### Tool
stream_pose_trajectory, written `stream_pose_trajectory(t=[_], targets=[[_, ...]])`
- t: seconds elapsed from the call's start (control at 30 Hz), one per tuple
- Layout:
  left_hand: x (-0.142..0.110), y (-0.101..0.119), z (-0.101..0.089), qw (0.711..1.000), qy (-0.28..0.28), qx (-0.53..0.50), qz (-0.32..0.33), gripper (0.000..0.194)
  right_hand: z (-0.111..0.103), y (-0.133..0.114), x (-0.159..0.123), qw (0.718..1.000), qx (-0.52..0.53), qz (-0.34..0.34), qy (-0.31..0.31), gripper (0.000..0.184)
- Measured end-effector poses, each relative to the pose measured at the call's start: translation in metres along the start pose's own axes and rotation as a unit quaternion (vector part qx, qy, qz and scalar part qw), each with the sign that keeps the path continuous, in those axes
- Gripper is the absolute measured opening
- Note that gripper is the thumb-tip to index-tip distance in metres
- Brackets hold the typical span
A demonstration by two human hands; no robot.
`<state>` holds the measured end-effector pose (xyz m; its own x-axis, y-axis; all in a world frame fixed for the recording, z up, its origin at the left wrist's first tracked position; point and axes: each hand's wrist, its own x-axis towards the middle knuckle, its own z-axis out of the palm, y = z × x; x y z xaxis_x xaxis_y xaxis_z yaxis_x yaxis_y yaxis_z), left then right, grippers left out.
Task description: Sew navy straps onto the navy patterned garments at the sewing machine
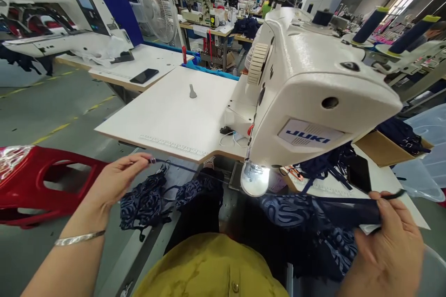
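My left hand (120,178) is closed in a pinch on the end of a navy strap (181,165), where a small ring or slider shows. Taut, the strap runs right toward the sewing machine (306,97), passing behind its lamp (255,178). On the other side, my right hand (392,236) grips the navy mesh band of a patterned bra (289,211), with a dark strip end poking out past the fingers. More navy patterned bra pieces (144,202) hang below the table edge near my left hand. The machine head hides the needle area.
A white table (174,106) with a printed ruler holds a grey metal piece (193,92). One phone (144,75) lies on the left table, another phone (358,174) at right beside navy garments (324,160). A red stool (45,185) stands left; a cardboard box (383,146) is at right.
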<state>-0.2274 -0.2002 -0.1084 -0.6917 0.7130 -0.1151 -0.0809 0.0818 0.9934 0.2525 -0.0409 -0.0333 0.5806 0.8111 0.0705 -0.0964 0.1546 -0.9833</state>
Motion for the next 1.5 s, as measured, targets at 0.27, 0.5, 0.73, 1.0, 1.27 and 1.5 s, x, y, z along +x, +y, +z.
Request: stream_pose_trajectory(t=[0.27, 0.5, 0.73, 1.0, 1.27, 1.5], targets=[[-0.042, 0.028, 0.097, 0.986, -0.038, -0.157, 0.046, 0.024, 0.015, 0.031, -0.069, 0.944, -0.155, -0.118, -0.268, 0.018], [-0.116, 0.032, 0.176, 0.929, -0.341, 0.116, 0.083, 0.028, 0.039, 0.028, -0.115, 0.766, -0.223, -0.388, -0.462, 0.016], [-0.118, 0.026, 0.179, 0.843, -0.271, 0.31, 0.344, 0.022, 0.044, 0.038, -0.12, 0.711, -0.291, -0.509, -0.388, 0.02], [-0.118, 0.021, 0.174, 0.658, -0.17, 0.439, 0.588, 0.028, 0.045, 0.034, -0.122, 0.772, -0.232, -0.377, -0.456, 0.019], [-0.121, 0.02, 0.18, 0.661, -0.152, 0.441, 0.587, 0.017, 0.036, 0.025, -0.103, 0.737, -0.253, -0.274, -0.563, 0.028], [-0.126, 0.013, 0.186, 0.712, -0.164, 0.411, 0.545, 0.022, 0.041, 0.038, -0.109, 0.84, -0.253, -0.243, -0.414, 0.015]])
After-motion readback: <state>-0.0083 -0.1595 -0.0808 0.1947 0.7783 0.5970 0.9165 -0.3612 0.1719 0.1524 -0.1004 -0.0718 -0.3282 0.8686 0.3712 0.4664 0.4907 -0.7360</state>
